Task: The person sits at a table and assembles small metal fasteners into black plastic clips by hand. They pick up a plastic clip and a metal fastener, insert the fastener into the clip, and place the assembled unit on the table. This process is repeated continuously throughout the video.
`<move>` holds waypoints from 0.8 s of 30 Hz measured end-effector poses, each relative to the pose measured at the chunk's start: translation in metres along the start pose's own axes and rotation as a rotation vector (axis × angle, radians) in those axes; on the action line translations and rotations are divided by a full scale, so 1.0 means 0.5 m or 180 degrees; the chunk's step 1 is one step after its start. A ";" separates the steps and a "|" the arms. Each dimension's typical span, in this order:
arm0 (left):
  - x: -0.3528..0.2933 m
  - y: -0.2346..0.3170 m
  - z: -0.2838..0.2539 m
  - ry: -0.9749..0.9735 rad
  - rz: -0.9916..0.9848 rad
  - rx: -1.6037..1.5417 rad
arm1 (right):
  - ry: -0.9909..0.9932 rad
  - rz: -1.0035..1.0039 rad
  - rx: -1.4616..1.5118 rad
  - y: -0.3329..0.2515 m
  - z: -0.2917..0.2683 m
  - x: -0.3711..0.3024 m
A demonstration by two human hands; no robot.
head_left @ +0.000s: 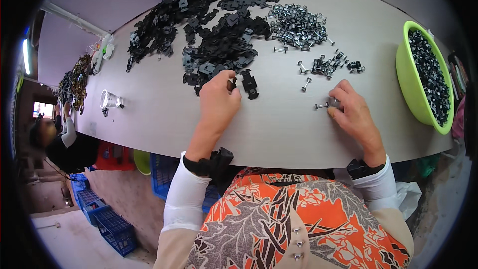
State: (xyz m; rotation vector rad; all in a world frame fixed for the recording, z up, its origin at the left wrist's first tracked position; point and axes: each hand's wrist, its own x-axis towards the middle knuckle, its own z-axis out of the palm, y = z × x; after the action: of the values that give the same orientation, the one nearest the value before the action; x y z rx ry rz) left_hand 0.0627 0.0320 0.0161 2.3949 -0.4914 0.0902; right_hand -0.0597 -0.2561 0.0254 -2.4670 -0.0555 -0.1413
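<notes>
My left hand (217, 102) is closed at the near edge of a heap of black plastic toy-car bases (226, 40). A dark piece shows between its thumb and forefinger, seemingly one of these bases, mostly hidden by the fingers. Just right of that hand lies a single toy-car base (250, 84), apart from the heap. My right hand (352, 112) pinches a small wheel axle (336, 103), partly covered by the fingertips. Another wheel axle (321, 105) lies by those fingertips. Beyond it are a loose wheel axle (306, 84) and a small cluster of black-wheeled axles (326, 66).
A pile of shiny wheel axles (298, 26) lies at the far middle. On the right stands a green basin (404, 77) full of wheels. At left are a clear cup (110, 100) and a person (67, 142) beside another heap. Blue crates (114, 229) stand on the floor.
</notes>
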 end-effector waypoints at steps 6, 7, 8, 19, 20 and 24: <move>-0.038 0.044 -0.019 -0.0685 -0.1444 -0.3277 | 0.0235 -0.0418 0.0649 -0.008 0.006 -0.001; -0.042 0.056 -0.010 -0.0839 -0.1519 -0.3466 | 0.0305 -0.0571 0.0892 -0.023 0.011 -0.006; -0.046 0.070 -0.002 -0.1001 -0.1594 -0.3651 | 0.0381 -0.0722 0.1135 -0.045 0.022 -0.009; -0.066 0.145 0.038 -0.2132 -0.1865 -0.4045 | 0.0615 -0.1440 0.0947 -0.083 0.066 -0.017; -0.068 0.144 0.043 -0.2185 -0.1846 -0.3962 | 0.0607 -0.1451 0.0968 -0.086 0.068 -0.019; -0.076 0.127 0.067 -0.2287 -0.1880 -0.3966 | 0.0706 -0.1521 0.0732 -0.081 0.072 -0.020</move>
State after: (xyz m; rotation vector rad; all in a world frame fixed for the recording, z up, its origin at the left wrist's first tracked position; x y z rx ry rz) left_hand 0.0017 -0.0212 0.0218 1.1681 -0.0429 -1.0449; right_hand -0.0696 -0.2020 0.0215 -2.1533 -0.5348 -0.5786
